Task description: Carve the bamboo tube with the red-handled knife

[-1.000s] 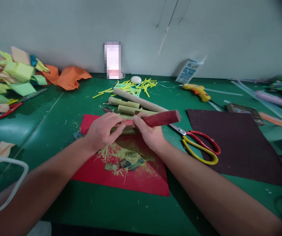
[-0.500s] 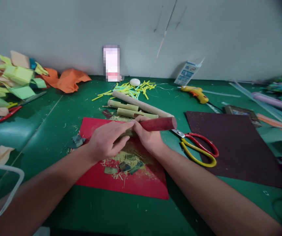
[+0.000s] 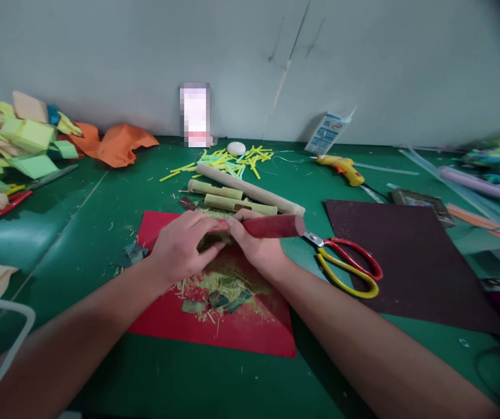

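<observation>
Above a red sheet (image 3: 259,337), my right hand (image 3: 259,238) is closed round a tool with a thick red wooden handle (image 3: 280,227). The tool's working end is hidden by my fingers. My left hand (image 3: 184,247) is curled beside it, fingers and thumb round a bamboo piece (image 3: 211,240) that shows only in part between my hands. My left fingertips meet my right thumb at the tool. Bamboo shavings (image 3: 232,285) and dark green peelings (image 3: 218,299) lie on the sheet below. Just behind my hands rest two notched bamboo tubes (image 3: 241,203).
Scissors (image 3: 350,267) with red and yellow handles lie to the right, partly on a dark brown sheet (image 3: 407,262). Further back are a wooden rod (image 3: 250,189), yellow strips (image 3: 254,154) and a yellow glue gun (image 3: 341,167). Folded paper (image 3: 23,139) and other scissors (image 3: 10,203) sit left.
The whole view has shifted slightly. My left fingers have drawn up a little, showing more of the red tool between my hands. Both hands keep their hold.
</observation>
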`<state>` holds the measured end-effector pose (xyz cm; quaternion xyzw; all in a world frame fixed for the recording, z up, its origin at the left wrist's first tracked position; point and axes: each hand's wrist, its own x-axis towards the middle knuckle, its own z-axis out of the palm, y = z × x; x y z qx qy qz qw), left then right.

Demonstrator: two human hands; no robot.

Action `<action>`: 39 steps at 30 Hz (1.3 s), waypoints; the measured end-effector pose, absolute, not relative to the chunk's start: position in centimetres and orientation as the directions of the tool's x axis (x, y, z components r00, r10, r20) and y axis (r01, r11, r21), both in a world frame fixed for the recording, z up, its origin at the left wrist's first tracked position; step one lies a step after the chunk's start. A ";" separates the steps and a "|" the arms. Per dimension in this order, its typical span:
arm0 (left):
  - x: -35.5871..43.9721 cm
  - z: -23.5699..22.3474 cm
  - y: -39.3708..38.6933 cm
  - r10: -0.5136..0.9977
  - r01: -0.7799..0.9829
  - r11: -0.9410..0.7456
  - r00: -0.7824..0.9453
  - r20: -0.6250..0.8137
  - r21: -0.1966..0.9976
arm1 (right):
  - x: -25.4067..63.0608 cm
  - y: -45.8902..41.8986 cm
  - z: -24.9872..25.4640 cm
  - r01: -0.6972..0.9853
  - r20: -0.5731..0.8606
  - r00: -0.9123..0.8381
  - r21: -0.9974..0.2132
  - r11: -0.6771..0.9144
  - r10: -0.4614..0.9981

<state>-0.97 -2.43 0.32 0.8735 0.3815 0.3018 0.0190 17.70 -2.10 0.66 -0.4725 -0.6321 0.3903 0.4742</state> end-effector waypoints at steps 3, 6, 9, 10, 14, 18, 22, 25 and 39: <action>-1.0 0.1 -2.3 0.706 0.682 -0.689 0.554 0.441 0.245 | 17.8 -2.1 0.6 0.234 0.223 -0.113 -0.941 0.244 0.968; -1.1 0.0 -2.0 0.740 0.716 -0.661 0.575 0.348 0.223 | 17.8 -2.0 0.7 0.252 0.236 -0.109 -0.933 0.256 0.966; -1.2 0.0 -1.8 0.746 0.715 -0.659 0.583 0.321 0.233 | 17.9 -2.0 0.6 0.253 0.250 -0.096 -0.930 0.267 0.963; -1.3 0.0 -1.8 0.745 0.711 -0.661 0.585 0.320 0.239 | 17.9 -2.0 0.6 0.252 0.249 -0.093 -0.931 0.265 0.964; -1.3 0.0 -1.7 0.747 0.710 -0.660 0.584 0.318 0.245 | 17.9 -1.9 0.5 0.255 0.247 -0.095 -0.931 0.263 0.964; -1.2 -0.1 -1.6 0.754 0.723 -0.651 0.579 0.310 0.233 | 17.9 -1.9 0.4 0.225 0.248 -0.131 -0.936 0.272 0.960; -1.1 -0.2 -1.5 0.749 0.707 -0.658 0.579 0.322 0.261 | 18.0 -1.6 0.4 0.232 0.258 -0.122 -0.931 0.281 0.958; -1.1 -0.3 -1.3 0.738 0.682 -0.672 0.585 0.336 0.290 | 18.1 -1.5 0.4 0.245 0.250 -0.106 -0.931 0.269 0.962; -0.4 -0.2 -1.3 0.718 0.676 -0.689 0.589 0.371 0.262 | 18.1 -1.8 0.3 0.280 0.267 -0.064 -0.920 0.274 0.962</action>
